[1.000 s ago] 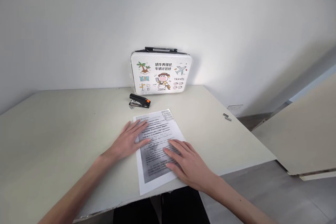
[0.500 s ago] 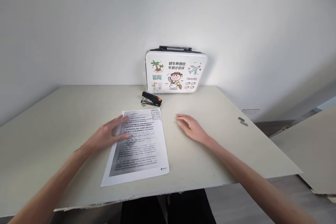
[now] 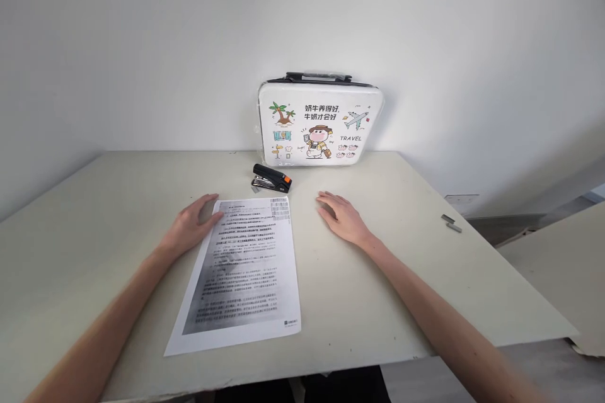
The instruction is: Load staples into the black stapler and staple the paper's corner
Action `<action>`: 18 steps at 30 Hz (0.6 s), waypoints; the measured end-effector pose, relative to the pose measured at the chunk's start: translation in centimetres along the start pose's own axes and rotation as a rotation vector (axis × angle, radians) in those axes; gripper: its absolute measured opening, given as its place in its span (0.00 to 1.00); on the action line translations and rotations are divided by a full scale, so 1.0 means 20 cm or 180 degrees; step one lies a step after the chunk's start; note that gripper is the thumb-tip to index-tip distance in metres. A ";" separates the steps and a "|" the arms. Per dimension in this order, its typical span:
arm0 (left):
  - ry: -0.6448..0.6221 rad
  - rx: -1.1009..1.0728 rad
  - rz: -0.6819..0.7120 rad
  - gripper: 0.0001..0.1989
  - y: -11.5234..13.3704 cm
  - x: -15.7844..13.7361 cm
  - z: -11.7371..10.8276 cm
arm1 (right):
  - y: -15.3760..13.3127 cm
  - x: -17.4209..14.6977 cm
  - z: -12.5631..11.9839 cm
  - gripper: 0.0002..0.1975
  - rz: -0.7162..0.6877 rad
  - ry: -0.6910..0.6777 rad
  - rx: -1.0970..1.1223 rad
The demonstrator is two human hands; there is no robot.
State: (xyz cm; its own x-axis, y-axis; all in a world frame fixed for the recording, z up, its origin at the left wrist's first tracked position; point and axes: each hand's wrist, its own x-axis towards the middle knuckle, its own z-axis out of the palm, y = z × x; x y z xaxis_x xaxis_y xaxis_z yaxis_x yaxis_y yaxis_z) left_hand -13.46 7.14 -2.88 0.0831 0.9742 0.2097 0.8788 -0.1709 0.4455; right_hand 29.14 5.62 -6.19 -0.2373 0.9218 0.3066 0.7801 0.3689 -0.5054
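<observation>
A printed sheet of paper (image 3: 241, 271) lies on the pale table, slightly slanted; whether more sheets are beneath it I cannot tell. My left hand (image 3: 193, 225) rests at its upper left edge, fingers apart, with the thumb over the margin. My right hand (image 3: 343, 219) lies on the bare tabletop to the right of the paper, fingers loosely bent and holding nothing. Just beyond the paper's top edge sits a black stapler (image 3: 271, 178) with an orange part at its right end. A small grey strip of staples (image 3: 256, 189) lies by the stapler's left end.
A white carrying case (image 3: 321, 123) with cartoon prints stands upright at the back, against the wall. Two grey staple strips (image 3: 450, 223) lie near the right edge of the table (image 3: 378, 321). A wall socket (image 3: 460, 199) is beyond that edge.
My left hand has drawn back left from over the paper to its edge. My right hand stays in nearly the same place. The view has shifted slightly, bringing the paper's lower part closer.
</observation>
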 end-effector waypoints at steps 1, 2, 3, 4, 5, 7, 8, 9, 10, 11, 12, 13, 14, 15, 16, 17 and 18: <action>0.0037 0.0014 0.0036 0.31 -0.01 0.00 0.01 | 0.00 0.00 0.00 0.18 0.0004 -0.0004 0.0012; 0.0069 0.0019 0.0044 0.31 -0.02 0.00 0.02 | 0.01 0.00 0.00 0.18 0.0003 -0.0008 0.0028; 0.0103 0.0019 0.0035 0.30 -0.03 0.00 0.02 | 0.01 0.00 0.00 0.18 -0.0002 -0.0010 0.0044; 0.0139 0.0012 0.0029 0.30 -0.03 0.00 0.03 | 0.01 0.00 0.00 0.18 -0.0007 -0.0011 0.0058; 0.0175 -0.0001 0.0037 0.29 -0.04 0.00 0.03 | 0.02 0.00 0.01 0.17 -0.0011 -0.0013 0.0066; 0.0246 -0.0027 0.0098 0.29 -0.05 0.00 0.04 | 0.02 0.00 0.01 0.17 -0.0021 -0.0017 0.0069; 0.0268 -0.0027 0.0130 0.28 -0.05 0.00 0.04 | 0.02 0.00 0.01 0.17 -0.0026 -0.0018 0.0068; 0.0280 -0.0020 0.0153 0.28 -0.05 0.00 0.04 | 0.02 0.00 0.01 0.17 -0.0031 -0.0017 0.0065; 0.0278 -0.0012 0.0170 0.28 -0.05 0.00 0.04 | 0.02 0.00 0.01 0.17 -0.0038 -0.0017 0.0061; 0.0275 -0.0008 0.0183 0.29 -0.05 0.00 0.04 | 0.02 0.00 0.01 0.17 -0.0048 -0.0020 0.0058; 0.0267 -0.0011 0.0204 0.29 -0.05 0.00 0.04 | 0.02 0.00 0.01 0.17 -0.0058 -0.0024 0.0055; 0.0263 -0.0018 0.0234 0.29 -0.05 0.00 0.05 | 0.02 0.00 0.01 0.17 -0.0067 -0.0030 0.0054; 0.0281 -0.0027 0.0277 0.29 -0.04 0.00 0.05 | 0.02 0.00 0.01 0.17 -0.0078 -0.0038 0.0055; 0.0320 -0.0038 0.0341 0.29 -0.04 0.00 0.05 | 0.02 0.00 0.01 0.17 -0.0087 -0.0050 0.0057; 0.0361 -0.0051 0.0428 0.29 -0.04 -0.01 0.05 | 0.02 -0.01 0.01 0.17 -0.0093 -0.0060 0.0060; 0.0394 -0.0063 0.0523 0.28 -0.03 -0.01 0.05 | 0.02 -0.01 0.01 0.17 -0.0095 -0.0062 0.0062; 0.0417 -0.0072 0.0616 0.27 -0.03 -0.02 0.05 | 0.03 -0.01 0.01 0.17 -0.0102 -0.0060 0.0065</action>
State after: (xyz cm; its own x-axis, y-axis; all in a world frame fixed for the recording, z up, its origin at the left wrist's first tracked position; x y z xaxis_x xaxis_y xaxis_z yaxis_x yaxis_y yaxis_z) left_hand -13.52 7.04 -4.06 0.1860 0.8959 0.4035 0.8416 -0.3572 0.4051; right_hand 29.44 5.67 -6.71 -0.2730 0.9115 0.3075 0.7601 0.4003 -0.5119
